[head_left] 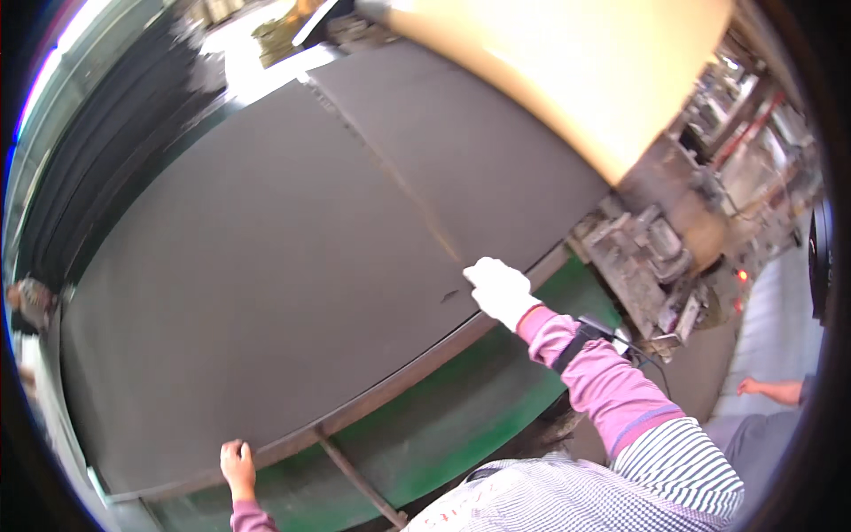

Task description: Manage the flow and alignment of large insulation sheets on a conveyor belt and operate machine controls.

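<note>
A wide dark grey sheet (257,266) covers the table before me, with a straight seam (403,186) running across it from the far side toward my right hand. My right hand (501,291), in a white glove, rests on the sheet at the near end of this seam. Its fingers are closed together, and what they hold, if anything, is hidden. Just left of the glove a short dark mark (449,296) shows on the sheet. My bare left hand (237,465) is at the sheet's near edge, fingers bent over it.
A metal rail (390,381) borders the near side, above a green panel (417,443) and a slanting bar (359,479). A large yellowish sheet (567,62) rises at the far right. Worn machinery (643,257) stands at right, near another person's hand (753,387). Stacked dark sheets (106,115) lie far left.
</note>
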The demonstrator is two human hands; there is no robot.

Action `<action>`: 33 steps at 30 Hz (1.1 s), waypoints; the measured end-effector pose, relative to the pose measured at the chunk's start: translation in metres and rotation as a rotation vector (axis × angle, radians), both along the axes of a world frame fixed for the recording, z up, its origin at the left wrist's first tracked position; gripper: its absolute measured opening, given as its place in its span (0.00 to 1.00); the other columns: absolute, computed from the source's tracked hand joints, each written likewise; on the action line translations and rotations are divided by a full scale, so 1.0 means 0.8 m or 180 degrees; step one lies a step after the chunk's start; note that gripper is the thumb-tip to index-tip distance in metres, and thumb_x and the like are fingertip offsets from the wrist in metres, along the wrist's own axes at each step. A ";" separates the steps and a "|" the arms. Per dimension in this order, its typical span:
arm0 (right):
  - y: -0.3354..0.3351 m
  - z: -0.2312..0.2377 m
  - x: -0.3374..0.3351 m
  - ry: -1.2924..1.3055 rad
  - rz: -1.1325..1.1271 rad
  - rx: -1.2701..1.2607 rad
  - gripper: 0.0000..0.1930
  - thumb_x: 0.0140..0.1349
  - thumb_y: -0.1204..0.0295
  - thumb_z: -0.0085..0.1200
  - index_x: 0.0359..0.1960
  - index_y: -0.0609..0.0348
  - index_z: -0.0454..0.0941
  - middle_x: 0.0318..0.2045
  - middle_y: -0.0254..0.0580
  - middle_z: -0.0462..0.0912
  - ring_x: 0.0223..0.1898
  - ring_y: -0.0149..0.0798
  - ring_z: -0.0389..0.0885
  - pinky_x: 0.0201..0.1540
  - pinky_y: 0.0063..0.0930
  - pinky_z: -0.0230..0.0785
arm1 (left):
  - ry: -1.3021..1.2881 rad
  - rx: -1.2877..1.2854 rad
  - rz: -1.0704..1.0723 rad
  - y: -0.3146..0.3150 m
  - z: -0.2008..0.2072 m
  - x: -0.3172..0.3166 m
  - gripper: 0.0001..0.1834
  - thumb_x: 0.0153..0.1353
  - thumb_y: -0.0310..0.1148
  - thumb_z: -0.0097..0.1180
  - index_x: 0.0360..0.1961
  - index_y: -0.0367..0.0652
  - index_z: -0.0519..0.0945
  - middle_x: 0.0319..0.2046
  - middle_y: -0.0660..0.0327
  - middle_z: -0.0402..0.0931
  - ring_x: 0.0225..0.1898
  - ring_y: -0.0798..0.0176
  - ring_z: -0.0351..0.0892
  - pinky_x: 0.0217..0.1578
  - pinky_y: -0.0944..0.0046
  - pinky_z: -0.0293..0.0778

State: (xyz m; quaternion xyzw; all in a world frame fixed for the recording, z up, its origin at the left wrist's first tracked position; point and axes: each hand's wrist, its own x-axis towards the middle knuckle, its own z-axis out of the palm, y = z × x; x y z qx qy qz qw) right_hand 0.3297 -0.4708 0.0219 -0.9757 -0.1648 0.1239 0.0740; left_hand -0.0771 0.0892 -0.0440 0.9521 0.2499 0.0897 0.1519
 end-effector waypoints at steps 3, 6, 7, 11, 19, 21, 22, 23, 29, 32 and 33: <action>-0.034 0.010 0.016 -0.0559 -0.0368 -0.0076 0.13 0.68 0.66 0.46 0.40 0.51 0.84 0.44 0.47 0.84 0.46 0.52 0.85 0.46 0.49 0.79 | 0.0931 -0.0245 -0.0449 -0.026 0.039 0.049 0.18 0.67 0.47 0.56 0.49 0.48 0.86 0.59 0.44 0.75 0.60 0.37 0.73 0.60 0.46 0.70; -0.056 0.023 0.029 -0.0386 -0.1344 -0.0139 0.16 0.67 0.64 0.47 0.53 0.50 0.79 0.51 0.43 0.83 0.54 0.48 0.82 0.54 0.45 0.77 | 0.1610 -0.0122 -0.0679 -0.065 0.075 0.094 0.21 0.71 0.53 0.51 0.57 0.60 0.84 0.71 0.45 0.62 0.70 0.30 0.59 0.68 0.42 0.61; -0.067 0.027 0.025 -0.0615 -0.1275 0.0046 0.17 0.68 0.64 0.47 0.55 0.49 0.78 0.53 0.42 0.83 0.55 0.47 0.81 0.54 0.43 0.77 | 0.1955 -0.0203 -0.0562 -0.080 0.088 0.107 0.21 0.71 0.53 0.51 0.60 0.63 0.83 0.74 0.46 0.56 0.72 0.28 0.54 0.70 0.41 0.59; -0.105 0.027 -0.032 -0.1705 -0.0548 0.0356 0.21 0.69 0.63 0.46 0.63 0.47 0.75 0.57 0.36 0.82 0.58 0.43 0.79 0.55 0.35 0.77 | 0.2305 -0.0583 -0.0888 -0.156 0.103 0.157 0.26 0.73 0.57 0.46 0.68 0.68 0.73 0.78 0.46 0.47 0.74 0.23 0.45 0.71 0.32 0.52; -0.142 0.026 -0.213 -0.0082 -0.0679 0.1199 0.17 0.70 0.62 0.47 0.57 0.46 0.80 0.47 0.38 0.87 0.47 0.43 0.86 0.48 0.36 0.80 | 0.1695 -0.0755 -0.1267 -0.289 0.087 0.253 0.31 0.62 0.63 0.56 0.60 0.59 0.82 0.68 0.28 0.60 0.66 0.18 0.61 0.65 0.31 0.62; -0.149 0.023 -0.243 0.0168 -0.0780 0.1529 0.18 0.72 0.59 0.45 0.56 0.46 0.80 0.49 0.39 0.87 0.48 0.42 0.86 0.49 0.36 0.80 | 0.1671 -0.0677 -0.1412 -0.322 0.089 0.282 0.32 0.62 0.65 0.55 0.58 0.59 0.83 0.64 0.25 0.63 0.65 0.24 0.66 0.65 0.36 0.65; -0.153 0.020 -0.254 0.0669 -0.0779 0.1149 0.19 0.72 0.58 0.45 0.56 0.48 0.80 0.50 0.40 0.86 0.50 0.42 0.85 0.52 0.34 0.78 | 0.1743 -0.0646 -0.1422 -0.340 0.091 0.296 0.32 0.62 0.66 0.54 0.58 0.58 0.84 0.63 0.24 0.64 0.64 0.27 0.69 0.65 0.39 0.66; -0.154 0.018 -0.262 0.0713 -0.0693 0.1102 0.19 0.72 0.57 0.46 0.57 0.50 0.80 0.51 0.40 0.86 0.51 0.42 0.85 0.54 0.34 0.77 | 0.1842 -0.0595 -0.1436 -0.356 0.093 0.310 0.32 0.62 0.66 0.53 0.57 0.57 0.84 0.62 0.23 0.65 0.63 0.30 0.71 0.65 0.41 0.66; -0.123 0.019 -0.282 0.1246 -0.0445 0.1393 0.24 0.74 0.52 0.40 0.61 0.53 0.75 0.60 0.42 0.80 0.60 0.45 0.79 0.63 0.35 0.70 | 0.1656 -0.0668 -0.1772 -0.430 0.087 0.380 0.37 0.67 0.64 0.50 0.66 0.49 0.76 0.66 0.32 0.65 0.64 0.42 0.74 0.64 0.54 0.69; -0.100 0.031 -0.284 0.1113 -0.0232 0.1554 0.21 0.73 0.55 0.44 0.57 0.52 0.78 0.54 0.41 0.83 0.56 0.44 0.82 0.58 0.34 0.74 | 0.0869 -0.2268 -0.1586 -0.418 0.061 0.389 0.39 0.68 0.60 0.52 0.67 0.37 0.73 0.67 0.42 0.69 0.63 0.49 0.77 0.63 0.56 0.70; -0.097 0.035 -0.286 0.1056 -0.0250 0.1616 0.20 0.73 0.55 0.43 0.54 0.52 0.79 0.52 0.41 0.84 0.54 0.44 0.82 0.56 0.35 0.75 | 0.0716 -0.3585 -0.1084 -0.401 0.051 0.386 0.36 0.72 0.55 0.52 0.65 0.31 0.74 0.64 0.48 0.73 0.63 0.57 0.76 0.64 0.61 0.68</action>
